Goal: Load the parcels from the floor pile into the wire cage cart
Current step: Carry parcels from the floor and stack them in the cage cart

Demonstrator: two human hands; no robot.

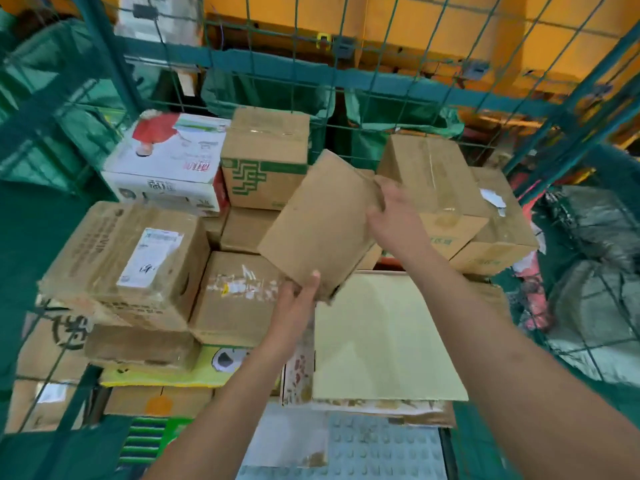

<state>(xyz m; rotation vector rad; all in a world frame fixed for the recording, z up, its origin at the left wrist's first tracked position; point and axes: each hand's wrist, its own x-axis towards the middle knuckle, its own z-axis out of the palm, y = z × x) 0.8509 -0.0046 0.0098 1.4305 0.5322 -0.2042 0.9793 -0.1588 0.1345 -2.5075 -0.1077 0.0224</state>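
While the plain brown parcel (322, 223) hangs tilted over the stacked load, a slip is the main risk.

Because the left hand (294, 299) only pinches the parcel's near corner, thumb on top, and the right hand (394, 216) curls over its right edge, the grip looks light; if either lets go early, I judge the parcel could tumble into the gap between the taped carton (239, 299) at left and the pale flat carton (384, 337) at near right, or land crooked and unsettle the stack. Both forearms reach forward from the near edge, the right one stretched farther. The parcel sits inside the wire cage cart (381, 57), raised above the middle of the pile, near the green-printed carton (265, 161) at the far side and apparently not yet resting on anything.
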